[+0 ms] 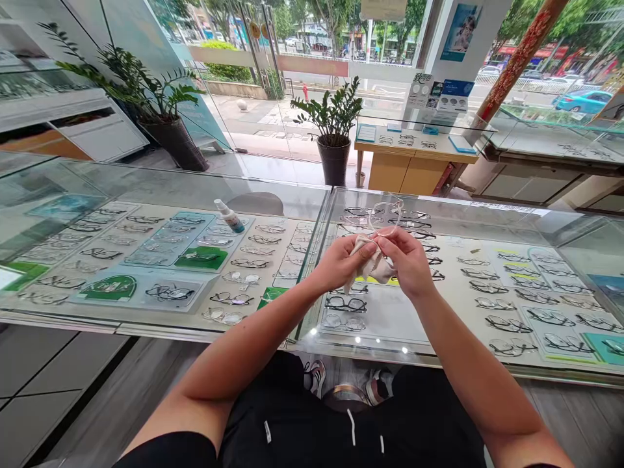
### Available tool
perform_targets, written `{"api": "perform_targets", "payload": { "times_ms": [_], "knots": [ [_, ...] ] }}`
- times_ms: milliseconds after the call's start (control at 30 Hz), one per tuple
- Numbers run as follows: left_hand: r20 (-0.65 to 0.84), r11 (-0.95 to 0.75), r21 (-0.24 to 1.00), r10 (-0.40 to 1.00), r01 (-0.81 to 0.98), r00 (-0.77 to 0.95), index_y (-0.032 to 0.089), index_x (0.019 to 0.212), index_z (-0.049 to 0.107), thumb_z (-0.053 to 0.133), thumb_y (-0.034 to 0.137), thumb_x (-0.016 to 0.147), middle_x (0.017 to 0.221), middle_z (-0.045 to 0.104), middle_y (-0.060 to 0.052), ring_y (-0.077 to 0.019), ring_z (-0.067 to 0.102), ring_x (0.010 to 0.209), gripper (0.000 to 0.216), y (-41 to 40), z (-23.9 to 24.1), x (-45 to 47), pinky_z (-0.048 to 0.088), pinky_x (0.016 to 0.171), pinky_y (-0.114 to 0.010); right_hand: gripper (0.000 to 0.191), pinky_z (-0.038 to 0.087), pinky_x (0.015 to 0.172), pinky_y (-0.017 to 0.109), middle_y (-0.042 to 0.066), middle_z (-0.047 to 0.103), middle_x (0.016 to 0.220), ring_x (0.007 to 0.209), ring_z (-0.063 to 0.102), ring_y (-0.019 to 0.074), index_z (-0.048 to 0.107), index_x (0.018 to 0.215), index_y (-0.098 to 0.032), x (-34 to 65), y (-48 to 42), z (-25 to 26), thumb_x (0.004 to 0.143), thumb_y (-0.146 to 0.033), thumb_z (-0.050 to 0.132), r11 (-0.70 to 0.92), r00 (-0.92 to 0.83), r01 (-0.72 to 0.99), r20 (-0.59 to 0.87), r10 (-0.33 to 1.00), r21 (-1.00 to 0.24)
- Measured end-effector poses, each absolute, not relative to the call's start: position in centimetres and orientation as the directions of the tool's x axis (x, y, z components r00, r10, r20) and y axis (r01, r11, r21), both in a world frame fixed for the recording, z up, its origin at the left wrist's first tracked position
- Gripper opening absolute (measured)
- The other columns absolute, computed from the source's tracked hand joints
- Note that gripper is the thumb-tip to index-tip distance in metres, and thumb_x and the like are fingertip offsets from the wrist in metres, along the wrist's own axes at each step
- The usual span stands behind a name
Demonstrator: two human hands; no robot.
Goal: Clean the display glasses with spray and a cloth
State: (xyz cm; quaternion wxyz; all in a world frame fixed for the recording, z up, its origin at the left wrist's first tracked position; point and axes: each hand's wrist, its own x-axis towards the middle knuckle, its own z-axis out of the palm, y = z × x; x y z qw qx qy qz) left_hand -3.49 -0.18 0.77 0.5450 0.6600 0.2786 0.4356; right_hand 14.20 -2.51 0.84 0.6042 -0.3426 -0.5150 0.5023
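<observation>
Both my hands are raised over a glass display counter [160,188]. My left hand [338,260] pinches a pale cleaning cloth [373,266] with its fingers closed. My right hand [407,260] is also closed and holds a pair of clear-framed glasses [387,214], whose frame rises above the fingers. The cloth is bunched between the two hands, against the lower part of the glasses. Under the glass lie several rows of spectacles [344,303].
A small spray bottle [229,216] stands on the counter to the left. Two potted plants [334,130] stand on the floor behind. A wooden desk [414,162] and more glass cases are at the back right. Glass doors face a street.
</observation>
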Motion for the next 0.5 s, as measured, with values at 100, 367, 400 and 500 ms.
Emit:
{"api": "perform_targets", "payload": {
  "times_ms": [100, 367, 400, 500],
  "knots": [
    [0.259, -0.246, 0.965, 0.856, -0.089, 0.447, 0.018, 0.075, 0.060, 0.066, 0.076, 0.094, 0.068, 0.055, 0.001, -0.0110, 0.047, 0.062, 0.061, 0.0, 0.6, -3.4, 0.038, 0.057, -0.025, 0.017, 0.058, 0.084, 0.033, 0.001, 0.074, 0.098, 0.091, 0.068, 0.0191, 0.079, 0.085, -0.028, 14.4, -2.3, 0.9, 0.086, -0.043, 0.087, 0.256, -0.021, -0.268, 0.272, 0.962, -0.929],
    [0.147, -0.078, 0.943, 0.970, -0.324, 0.196, 0.019, 0.084, 0.071, 0.083, 0.075, 0.081, 0.071, 0.066, 0.000, -0.0127, 0.061, 0.065, 0.057, 2.1, 0.4, -4.2, 0.051, 0.063, -0.025, 0.014, 0.052, 0.079, 0.031, 0.001, 0.075, 0.097, 0.084, 0.063, 0.0161, 0.078, 0.082, -0.027, 15.9, -1.9, 2.0, 0.086, -0.040, 0.084, 0.272, 0.117, -0.363, 0.246, 0.962, -0.891],
    [0.141, -0.087, 0.935, 0.980, -0.344, 0.137, 0.019, 0.085, 0.072, 0.084, 0.074, 0.080, 0.070, 0.065, 0.001, -0.0131, 0.061, 0.065, 0.056, 2.5, 0.6, -4.5, 0.052, 0.063, -0.025, 0.014, 0.051, 0.079, 0.031, 0.001, 0.076, 0.097, 0.084, 0.063, 0.0159, 0.078, 0.083, -0.027, 16.1, -1.9, 2.1, 0.086, -0.039, 0.083, 0.276, 0.119, -0.363, 0.250, 0.961, -0.890],
    [0.134, -0.144, 0.926, 0.990, -0.349, -0.053, 0.020, 0.089, 0.074, 0.081, 0.071, 0.085, 0.071, 0.066, 0.000, -0.0141, 0.063, 0.065, 0.051, 3.9, 0.9, -5.4, 0.053, 0.061, -0.025, 0.012, 0.049, 0.080, 0.032, 0.002, 0.078, 0.098, 0.085, 0.062, 0.0162, 0.078, 0.085, -0.027, 16.3, -1.9, 2.2, 0.087, -0.038, 0.081, 0.269, 0.111, -0.360, 0.245, 0.963, -0.893]
  ]
}}
